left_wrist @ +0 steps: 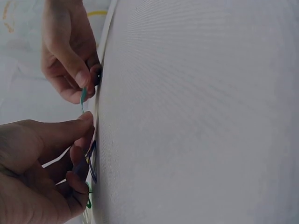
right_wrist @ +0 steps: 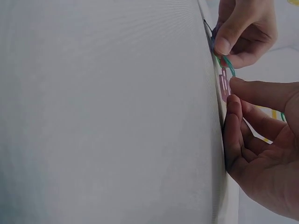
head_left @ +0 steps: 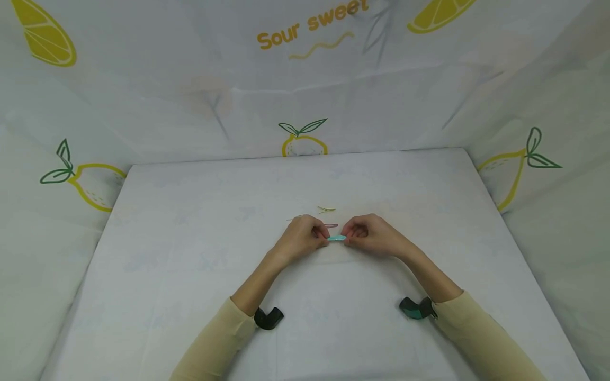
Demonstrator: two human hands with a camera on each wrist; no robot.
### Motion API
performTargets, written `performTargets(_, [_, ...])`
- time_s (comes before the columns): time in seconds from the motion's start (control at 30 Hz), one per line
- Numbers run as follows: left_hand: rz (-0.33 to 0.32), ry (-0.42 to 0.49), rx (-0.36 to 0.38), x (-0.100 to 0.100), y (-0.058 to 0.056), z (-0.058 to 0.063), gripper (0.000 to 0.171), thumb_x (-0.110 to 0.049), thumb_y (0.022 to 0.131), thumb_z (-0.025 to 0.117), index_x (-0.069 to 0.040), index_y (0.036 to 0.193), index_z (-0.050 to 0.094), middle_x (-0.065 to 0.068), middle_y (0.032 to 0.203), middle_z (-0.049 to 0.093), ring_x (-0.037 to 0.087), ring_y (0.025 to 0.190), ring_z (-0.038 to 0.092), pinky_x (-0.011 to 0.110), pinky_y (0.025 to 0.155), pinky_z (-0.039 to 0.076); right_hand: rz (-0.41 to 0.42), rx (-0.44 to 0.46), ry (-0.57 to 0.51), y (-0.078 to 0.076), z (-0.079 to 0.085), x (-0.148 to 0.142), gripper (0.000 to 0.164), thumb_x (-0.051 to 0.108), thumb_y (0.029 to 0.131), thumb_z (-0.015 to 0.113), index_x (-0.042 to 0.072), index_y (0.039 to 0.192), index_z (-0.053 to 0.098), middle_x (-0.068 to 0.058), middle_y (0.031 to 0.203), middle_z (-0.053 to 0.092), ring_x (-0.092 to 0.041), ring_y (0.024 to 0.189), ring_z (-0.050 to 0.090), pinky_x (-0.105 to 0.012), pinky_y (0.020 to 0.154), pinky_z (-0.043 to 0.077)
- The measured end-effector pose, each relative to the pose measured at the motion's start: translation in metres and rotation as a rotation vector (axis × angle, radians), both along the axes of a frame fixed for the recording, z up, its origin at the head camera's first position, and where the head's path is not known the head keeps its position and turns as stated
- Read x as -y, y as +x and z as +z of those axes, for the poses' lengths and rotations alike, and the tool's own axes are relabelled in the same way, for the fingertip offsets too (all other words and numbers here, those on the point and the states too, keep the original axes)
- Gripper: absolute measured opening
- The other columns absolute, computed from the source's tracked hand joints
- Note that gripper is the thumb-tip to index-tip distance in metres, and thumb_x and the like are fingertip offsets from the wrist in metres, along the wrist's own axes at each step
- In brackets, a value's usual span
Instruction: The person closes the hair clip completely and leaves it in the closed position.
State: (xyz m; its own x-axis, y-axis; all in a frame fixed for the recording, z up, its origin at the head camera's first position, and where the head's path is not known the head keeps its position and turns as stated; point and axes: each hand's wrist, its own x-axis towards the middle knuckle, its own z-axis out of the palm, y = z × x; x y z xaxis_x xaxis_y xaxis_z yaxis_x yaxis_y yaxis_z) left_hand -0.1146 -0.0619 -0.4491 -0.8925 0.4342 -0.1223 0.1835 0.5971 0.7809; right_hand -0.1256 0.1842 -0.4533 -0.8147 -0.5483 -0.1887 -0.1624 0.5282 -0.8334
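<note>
Between both hands is a teal hair clip point(head_left: 337, 238), a narrow, slotted snap type, held low over the white table. My left hand point(head_left: 301, 236) pinches one end between thumb and forefinger, and my right hand point(head_left: 374, 234) pinches the other end the same way. In the right wrist view the slot in the teal clip point(right_wrist: 229, 66) shows between the fingertips. Just beyond it lies a pink hair clip point(head_left: 331, 226), partly hidden by the left fingers. Blue point(left_wrist: 93, 163) and green point(left_wrist: 88, 200) clips show behind the left fingers in the left wrist view.
A yellow clip point(head_left: 326, 209) lies farther back on the white-covered table point(head_left: 190, 211), its two arms spread. White curtains point(head_left: 181, 95) with lemon prints stand behind and at both sides. Dark wrist-worn devices point(head_left: 269, 318) sit at both cuffs.
</note>
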Motion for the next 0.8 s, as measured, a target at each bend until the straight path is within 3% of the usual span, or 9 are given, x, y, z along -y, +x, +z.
performTargets(0.37, [0.033,-0.008,0.032,-0.0014,0.0005,0.0016,0.004,-0.004,0.090,0.085,-0.004,0.094,0.083,0.005,0.083,0.078,0.009,0.072,0.060,0.021,0.069,0.046,0.008,0.023,-0.002,-0.0017,-0.0006,-0.0006,0.015,0.009,0.096,0.081,0.000,0.108,0.076,-0.007,0.092,0.073,-0.011,0.082,0.063,-0.019,0.075,0.053])
performTargets(0.8, [0.026,-0.018,0.003,-0.0018,0.0009,0.0013,0.007,0.000,0.091,0.080,-0.006,0.091,0.083,0.005,0.083,0.077,0.010,0.074,0.062,0.022,0.071,0.048,0.005,0.018,0.009,-0.0008,0.0026,-0.0001,0.014,0.010,0.098,0.080,0.001,0.108,0.077,-0.008,0.093,0.073,-0.012,0.081,0.064,-0.019,0.076,0.053])
